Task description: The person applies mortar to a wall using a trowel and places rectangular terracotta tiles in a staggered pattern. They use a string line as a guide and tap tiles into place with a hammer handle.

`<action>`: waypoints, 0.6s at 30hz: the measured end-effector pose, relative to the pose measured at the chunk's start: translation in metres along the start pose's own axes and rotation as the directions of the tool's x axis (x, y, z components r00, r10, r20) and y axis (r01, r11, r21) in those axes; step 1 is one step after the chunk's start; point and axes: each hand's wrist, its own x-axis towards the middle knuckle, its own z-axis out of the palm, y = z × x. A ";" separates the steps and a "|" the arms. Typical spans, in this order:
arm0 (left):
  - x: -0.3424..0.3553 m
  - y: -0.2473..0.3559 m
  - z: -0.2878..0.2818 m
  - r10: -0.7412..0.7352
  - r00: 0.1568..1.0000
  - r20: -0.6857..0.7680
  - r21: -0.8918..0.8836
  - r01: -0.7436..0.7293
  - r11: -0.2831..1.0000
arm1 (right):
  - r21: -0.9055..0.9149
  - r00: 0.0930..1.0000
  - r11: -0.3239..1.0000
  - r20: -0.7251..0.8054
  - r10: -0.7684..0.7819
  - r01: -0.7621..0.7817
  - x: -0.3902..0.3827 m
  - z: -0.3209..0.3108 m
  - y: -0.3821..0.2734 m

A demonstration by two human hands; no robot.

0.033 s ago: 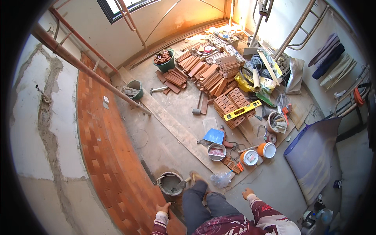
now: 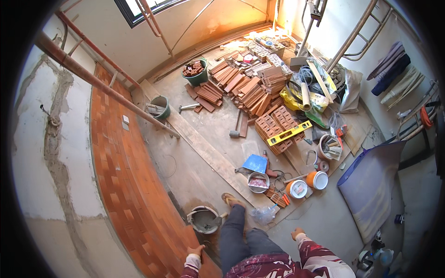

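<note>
My left hand (image 2: 195,251) is at the near end of a surface of reddish-brown tiles (image 2: 134,185), its thumb apart and its fingers lying against the edge. Whether a loose tile is under those fingers is hidden. To the right, my right hand (image 2: 297,233) hangs over the grey floor with its fingers curled in and nothing seen in them. Ahead of the left hand stands a bucket of grey mortar (image 2: 204,219), a trowel (image 2: 219,219) lying across its rim. One sandalled foot (image 2: 232,200) is planted just beyond the bucket.
A long plank (image 2: 211,155) crosses the floor. Beyond it lie stacked tiles (image 2: 245,88), hollow bricks (image 2: 273,123) under a yellow spirit level (image 2: 289,133), a hammer (image 2: 189,107) and orange-white pails (image 2: 296,189). Scaffold pipes (image 2: 102,83) slant across the left; a rolled mat (image 2: 371,185) stands right.
My sandalled foot has moved forward, farther from me. My right hand has drawn slightly nearer, and my left hand has shifted a little down and to the right.
</note>
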 end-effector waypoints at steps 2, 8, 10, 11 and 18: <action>-0.007 0.020 -0.010 -0.056 0.987 0.149 0.095 0.042 0.995 | 0.013 0.993 0.994 0.063 0.104 -0.105 -0.005 -0.004 -0.001; 0.068 0.045 0.007 -0.305 0.898 0.316 0.464 0.134 0.876 | -0.050 0.992 0.995 0.098 -0.077 0.083 0.017 -0.027 -0.086; 0.084 0.079 -0.010 -0.258 0.890 0.375 0.342 0.126 0.931 | 0.068 0.993 0.993 0.058 -0.103 0.099 0.022 -0.050 -0.141; 0.103 0.085 -0.010 -0.186 0.901 0.392 0.247 0.092 0.965 | 0.099 0.992 0.988 0.015 -0.124 0.122 0.028 -0.066 -0.168; 0.148 0.228 -0.033 0.077 0.933 0.351 -0.123 -0.036 0.992 | 0.218 0.859 0.839 -0.252 -0.445 0.499 0.074 -0.181 -0.345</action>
